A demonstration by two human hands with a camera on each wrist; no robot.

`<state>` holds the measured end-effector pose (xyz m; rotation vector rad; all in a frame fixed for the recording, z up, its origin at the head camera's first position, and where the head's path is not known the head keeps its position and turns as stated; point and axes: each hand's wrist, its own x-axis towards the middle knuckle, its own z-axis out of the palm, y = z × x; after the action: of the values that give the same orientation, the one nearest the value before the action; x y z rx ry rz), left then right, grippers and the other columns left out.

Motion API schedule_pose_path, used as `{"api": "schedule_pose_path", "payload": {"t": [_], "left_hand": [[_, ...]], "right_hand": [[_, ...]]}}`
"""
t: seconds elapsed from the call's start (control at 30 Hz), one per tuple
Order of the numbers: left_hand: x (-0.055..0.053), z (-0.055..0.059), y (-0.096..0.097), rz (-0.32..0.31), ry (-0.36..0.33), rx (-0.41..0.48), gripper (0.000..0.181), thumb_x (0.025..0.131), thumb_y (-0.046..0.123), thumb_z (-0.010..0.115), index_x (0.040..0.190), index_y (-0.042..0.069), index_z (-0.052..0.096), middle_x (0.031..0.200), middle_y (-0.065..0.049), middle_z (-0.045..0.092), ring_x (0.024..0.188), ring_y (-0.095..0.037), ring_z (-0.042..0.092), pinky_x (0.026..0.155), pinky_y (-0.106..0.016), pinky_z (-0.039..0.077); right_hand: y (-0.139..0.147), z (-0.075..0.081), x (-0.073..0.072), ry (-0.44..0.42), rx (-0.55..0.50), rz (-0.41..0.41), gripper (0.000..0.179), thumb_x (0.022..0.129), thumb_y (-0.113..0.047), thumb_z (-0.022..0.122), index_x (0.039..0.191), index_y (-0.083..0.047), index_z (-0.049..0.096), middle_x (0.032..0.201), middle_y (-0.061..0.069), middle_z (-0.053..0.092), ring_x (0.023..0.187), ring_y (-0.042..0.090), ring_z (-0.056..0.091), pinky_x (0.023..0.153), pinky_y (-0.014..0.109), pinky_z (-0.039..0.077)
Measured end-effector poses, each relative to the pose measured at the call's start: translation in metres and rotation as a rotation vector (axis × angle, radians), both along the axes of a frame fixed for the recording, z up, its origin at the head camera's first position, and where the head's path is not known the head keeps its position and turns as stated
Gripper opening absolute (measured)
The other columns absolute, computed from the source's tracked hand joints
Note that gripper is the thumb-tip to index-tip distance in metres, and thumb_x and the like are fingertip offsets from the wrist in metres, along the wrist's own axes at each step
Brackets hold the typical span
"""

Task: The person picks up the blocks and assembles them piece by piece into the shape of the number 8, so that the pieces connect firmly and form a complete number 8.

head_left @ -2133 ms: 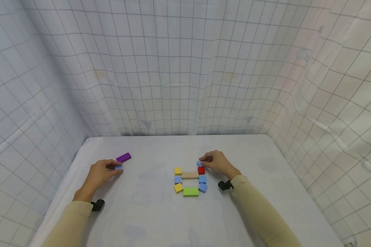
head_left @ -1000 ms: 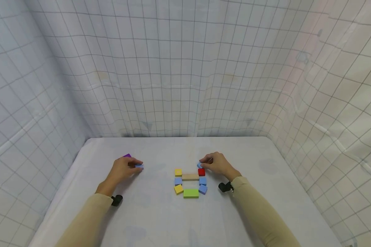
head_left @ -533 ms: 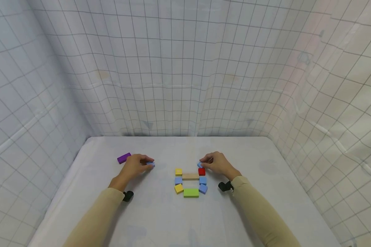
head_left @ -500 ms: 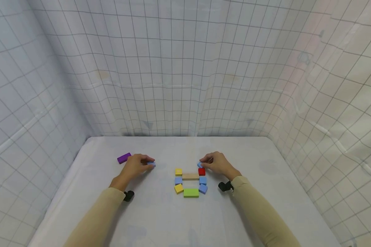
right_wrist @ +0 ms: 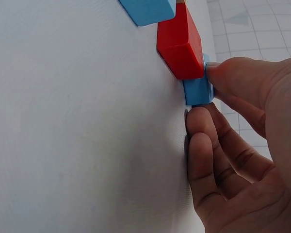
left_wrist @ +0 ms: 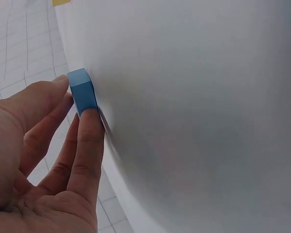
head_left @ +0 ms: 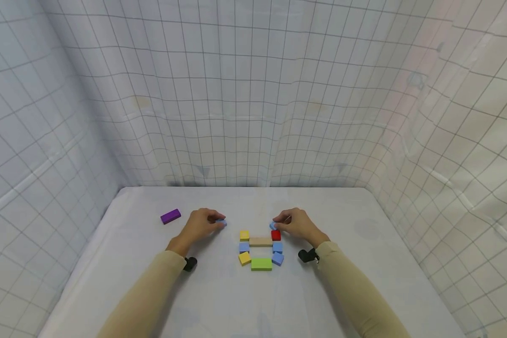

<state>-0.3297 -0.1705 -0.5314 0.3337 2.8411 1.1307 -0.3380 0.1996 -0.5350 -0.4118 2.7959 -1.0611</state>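
My left hand (head_left: 201,224) pinches a blue block (left_wrist: 82,90) between thumb and fingers, close to the white tabletop, left of the block arrangement. With thumb and fingertips, my right hand (head_left: 297,224) holds another blue block (right_wrist: 198,91), partly hidden by the fingers. That block lies just behind the red block (head_left: 276,235) and appears to touch it. In front are a yellow block (head_left: 244,235), a tan plank (head_left: 260,242), two blue blocks (head_left: 244,247) at its sides, a tilted yellow block (head_left: 244,258), a tilted blue block (head_left: 277,258) and a green block (head_left: 261,265).
A purple block (head_left: 171,216) lies alone at the back left of the white-covered table (head_left: 219,300). Gridded white curtains (head_left: 253,94) enclose the table at the back and both sides.
My left hand has carried its blue block rightward from beside the purple block toward the arrangement. The right hand has stayed at its blue block behind the red one.
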Motion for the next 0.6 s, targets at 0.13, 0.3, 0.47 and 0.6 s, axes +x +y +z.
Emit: {"api": "schedule_pose_path", "payload": {"t": [0.13, 0.3, 0.47, 0.6], "left_hand": [[-0.001, 0.001, 0.011, -0.007, -0.002, 0.004, 0.021, 0.108, 0.018, 0.085, 0.127, 0.009, 0.088, 0.126, -0.012, 0.085, 0.115, -0.028, 0.076, 0.111, -0.053, 0.065], [-0.004, 0.001, 0.023, -0.015, 0.003, 0.001, 0.020, 0.110, 0.015, 0.082, 0.128, 0.009, 0.087, 0.127, -0.011, 0.085, 0.116, -0.028, 0.076, 0.114, -0.053, 0.064], [-0.017, -0.011, 0.026, -0.054, 0.028, 0.013, 0.020, 0.109, 0.016, 0.083, 0.127, 0.010, 0.088, 0.124, -0.010, 0.086, 0.112, -0.027, 0.077, 0.107, -0.046, 0.066], [-0.034, -0.031, 0.026, -0.092, 0.065, 0.025, 0.018, 0.107, 0.018, 0.085, 0.124, 0.012, 0.089, 0.120, -0.007, 0.087, 0.105, -0.021, 0.077, 0.096, -0.036, 0.066]], "right_hand": [[-0.001, 0.000, 0.001, -0.005, -0.004, -0.007, 0.015, 0.105, -0.020, 0.089, 0.119, -0.017, 0.091, 0.116, 0.000, 0.088, 0.103, 0.018, 0.076, 0.095, 0.038, 0.069], [-0.002, 0.000, 0.000, -0.005, -0.002, -0.010, 0.015, 0.105, -0.020, 0.089, 0.120, -0.017, 0.091, 0.116, 0.000, 0.088, 0.103, 0.017, 0.075, 0.096, 0.039, 0.068], [-0.002, -0.001, -0.001, 0.005, 0.012, -0.005, 0.015, 0.106, -0.020, 0.088, 0.120, -0.017, 0.091, 0.115, -0.001, 0.087, 0.102, 0.016, 0.074, 0.097, 0.038, 0.067], [-0.002, -0.002, -0.001, 0.005, 0.013, -0.008, 0.015, 0.106, -0.020, 0.088, 0.120, -0.017, 0.091, 0.114, -0.001, 0.087, 0.102, 0.017, 0.074, 0.097, 0.038, 0.067]]}}
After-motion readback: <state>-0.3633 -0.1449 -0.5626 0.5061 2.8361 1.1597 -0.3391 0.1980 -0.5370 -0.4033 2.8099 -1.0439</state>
